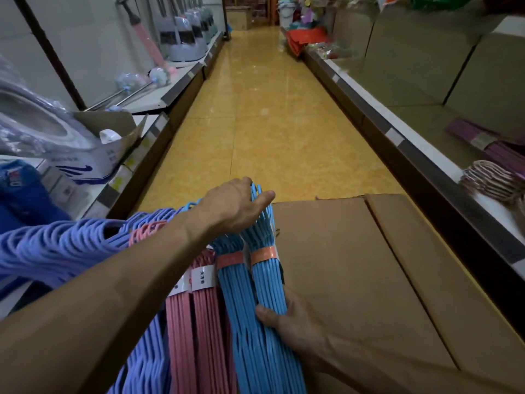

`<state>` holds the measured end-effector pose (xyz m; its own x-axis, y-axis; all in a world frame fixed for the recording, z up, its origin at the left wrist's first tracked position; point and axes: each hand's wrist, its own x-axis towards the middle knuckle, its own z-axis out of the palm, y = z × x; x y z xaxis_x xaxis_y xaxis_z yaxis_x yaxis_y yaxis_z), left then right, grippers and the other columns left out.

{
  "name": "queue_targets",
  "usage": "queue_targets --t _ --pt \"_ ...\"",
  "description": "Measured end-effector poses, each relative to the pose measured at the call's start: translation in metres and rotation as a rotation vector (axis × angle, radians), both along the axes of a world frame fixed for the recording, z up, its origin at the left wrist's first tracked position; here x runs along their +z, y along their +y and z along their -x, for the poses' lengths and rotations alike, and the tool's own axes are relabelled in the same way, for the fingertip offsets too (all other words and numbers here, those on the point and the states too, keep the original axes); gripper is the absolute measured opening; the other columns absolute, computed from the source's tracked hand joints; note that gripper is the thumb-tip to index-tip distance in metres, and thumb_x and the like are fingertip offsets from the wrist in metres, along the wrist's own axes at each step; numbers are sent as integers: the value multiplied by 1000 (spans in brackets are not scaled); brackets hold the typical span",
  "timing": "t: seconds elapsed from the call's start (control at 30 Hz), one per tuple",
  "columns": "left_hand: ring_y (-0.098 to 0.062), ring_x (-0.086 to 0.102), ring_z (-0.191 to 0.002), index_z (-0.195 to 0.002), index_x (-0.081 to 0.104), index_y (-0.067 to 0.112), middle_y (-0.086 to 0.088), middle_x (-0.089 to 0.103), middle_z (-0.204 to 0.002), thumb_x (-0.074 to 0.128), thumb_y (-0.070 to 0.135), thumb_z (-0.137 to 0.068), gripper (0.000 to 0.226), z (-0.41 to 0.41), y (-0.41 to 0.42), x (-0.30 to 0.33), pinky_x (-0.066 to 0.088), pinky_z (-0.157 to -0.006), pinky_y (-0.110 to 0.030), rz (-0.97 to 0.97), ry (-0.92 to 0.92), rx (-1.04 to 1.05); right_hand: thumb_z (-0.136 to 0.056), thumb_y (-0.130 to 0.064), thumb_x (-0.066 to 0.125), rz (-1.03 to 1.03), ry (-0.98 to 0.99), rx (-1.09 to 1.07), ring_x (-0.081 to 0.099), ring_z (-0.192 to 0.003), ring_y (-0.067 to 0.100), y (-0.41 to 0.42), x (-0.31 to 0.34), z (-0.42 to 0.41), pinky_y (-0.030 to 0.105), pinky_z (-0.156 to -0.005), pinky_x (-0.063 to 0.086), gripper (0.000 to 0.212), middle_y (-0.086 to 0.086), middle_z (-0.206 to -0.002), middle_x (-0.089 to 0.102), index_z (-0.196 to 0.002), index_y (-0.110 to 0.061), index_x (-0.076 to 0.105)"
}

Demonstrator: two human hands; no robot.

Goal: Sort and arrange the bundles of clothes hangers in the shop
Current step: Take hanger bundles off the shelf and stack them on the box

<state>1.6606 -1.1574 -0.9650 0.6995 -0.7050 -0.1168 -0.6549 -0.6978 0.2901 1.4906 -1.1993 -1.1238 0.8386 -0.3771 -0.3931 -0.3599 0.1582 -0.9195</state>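
Observation:
Two blue hanger bundles (pixel 267 285) with orange bands lie side by side next to a large brown cardboard box (pixel 355 280). My left hand (pixel 235 207) grips the hook ends of the blue bundles at their far end. My right hand (pixel 289 319) holds the right blue bundle lower down, thumb on top, fingers underneath. To the left lie two pink bundles (pixel 196 322) with white labels and purple bundles (pixel 51 251).
A yellow tiled aisle (pixel 264 115) runs ahead between shelves. The left shelf (pixel 159 120) holds mops, buckets and a cardboard box. The right shelf (pixel 403 143) carries dark purple hanger bundles (pixel 488 143) and a striped bundle (pixel 488 177).

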Motion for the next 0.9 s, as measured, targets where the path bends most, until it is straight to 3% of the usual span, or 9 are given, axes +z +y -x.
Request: queue_targets --t 0.1,0.23,0.43,0.63,0.8,0.9 --pt "-30 54 -117 -138 44 9 -15 55 -136 30 64 -98 69 -3 5 -2 40 -106 -50 -19 1 -10 -75 -34 73 22 6 9 71 -98 19 2 0 -3 45 -88 59 40 2 -106 73 -112 -24 62" --pt "-28 55 -110 -134 45 10 -14 57 -130 28 66 -97 69 -12 11 -4 39 -104 -55 -28 14 -31 -91 -19 70 66 7 1 70 -98 13 5 -3 -8 34 -86 59 25 -3 -106 73 -114 -24 62" --pt "-29 55 -113 -140 41 9 -16 53 -136 32 64 -97 71 -14 6 -4 48 -97 -45 3 79 -22 -94 -16 65 -57 2 -57 70 -99 15 19 -2 -13 36 -86 60 23 -2 -107 71 -114 -26 59" --pt "-29 56 -113 -143 38 9 -16 54 -135 37 62 -97 71 -8 8 -3 49 -96 -46 -23 53 -19 -92 -21 69 -15 69 105 69 -102 15 5 0 -11 36 -89 59 32 -1 -113 70 -121 -20 57" --pt "-28 54 -123 -146 36 13 -14 52 -143 43 61 -95 70 -7 3 7 47 -101 -42 -2 78 -64 -81 -33 78 11 119 210 69 -105 17 -9 6 -10 39 -92 57 49 1 -116 70 -122 -15 58" --pt "-22 54 -118 -143 43 15 -10 53 -142 46 58 -95 64 -3 -3 16 44 -90 -32 122 46 -91 -85 -35 76 129 188 232 65 -85 5 -27 18 -1 20 -75 56 41 -6 -96 65 -112 -12 56"
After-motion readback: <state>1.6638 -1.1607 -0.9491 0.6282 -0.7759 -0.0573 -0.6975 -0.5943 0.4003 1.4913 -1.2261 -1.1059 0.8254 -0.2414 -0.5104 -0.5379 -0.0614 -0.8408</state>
